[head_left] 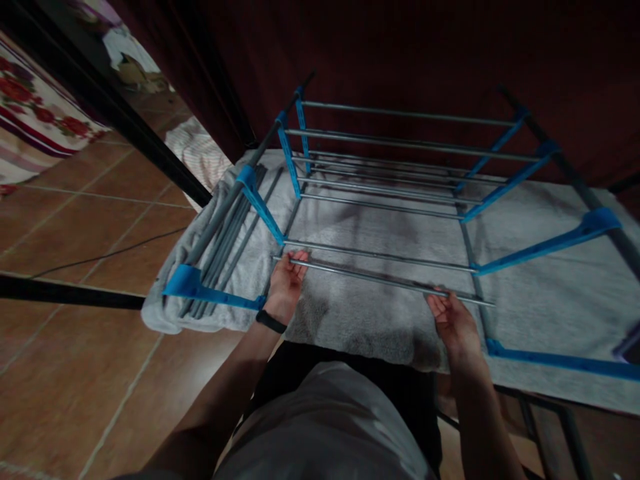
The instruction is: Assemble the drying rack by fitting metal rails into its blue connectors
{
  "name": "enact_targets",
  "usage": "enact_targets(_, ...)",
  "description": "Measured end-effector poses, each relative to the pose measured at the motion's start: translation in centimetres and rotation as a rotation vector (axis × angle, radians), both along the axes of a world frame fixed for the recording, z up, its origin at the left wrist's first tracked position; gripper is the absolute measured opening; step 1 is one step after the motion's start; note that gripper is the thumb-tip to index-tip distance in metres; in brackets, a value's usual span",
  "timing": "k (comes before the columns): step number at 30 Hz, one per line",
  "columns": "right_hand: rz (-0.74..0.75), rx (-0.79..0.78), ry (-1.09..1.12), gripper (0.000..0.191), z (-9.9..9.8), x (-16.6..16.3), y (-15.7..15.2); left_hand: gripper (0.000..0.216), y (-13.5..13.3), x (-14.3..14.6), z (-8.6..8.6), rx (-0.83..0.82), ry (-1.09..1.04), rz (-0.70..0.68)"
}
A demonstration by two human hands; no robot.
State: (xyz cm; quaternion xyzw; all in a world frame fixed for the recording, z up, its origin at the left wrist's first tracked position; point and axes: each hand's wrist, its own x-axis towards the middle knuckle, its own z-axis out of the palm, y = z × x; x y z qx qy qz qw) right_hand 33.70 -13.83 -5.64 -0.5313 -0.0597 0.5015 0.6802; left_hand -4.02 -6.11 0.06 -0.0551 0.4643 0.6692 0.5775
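I hold a thin grey metal rod point(370, 277) level across the front of a rack frame. My left hand point(286, 283) grips its left end with the fingers curled over it; a black band is on that wrist. My right hand point(453, 319) holds the rod near its right end, fingers closed under it. The rack point(400, 157) has blue plastic side brackets and several grey rods fitted between them. It lies on a grey towel point(360, 320) spread over a table.
Several loose grey rods point(220, 247) lie bundled at the towel's left edge beside a blue bracket point(190, 283). A dark curtain hangs behind. Brown floor tiles, a black cable and a floral cloth point(30, 113) are to the left.
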Motion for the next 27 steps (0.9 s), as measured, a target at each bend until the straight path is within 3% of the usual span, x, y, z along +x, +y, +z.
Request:
enact_targets(12, 0.109, -0.028, 0.027, 0.016, -0.1, -1.4, -1.3, 0.009, -1.8, 3.4, -1.0, 0.067, -0.022, -0.168)
enact_targets(22, -0.078, -0.093, -0.118, 0.013, 0.5, 1.9, -3.7, 0.011, -1.5, 2.9, -0.5, 0.08, 0.022, -0.18)
enact_targets(27, -0.191, -0.063, -0.163, 0.03, 0.3, 1.7, -4.1, 0.011, -1.6, 3.0, -0.5, 0.078, 0.035, -0.174)
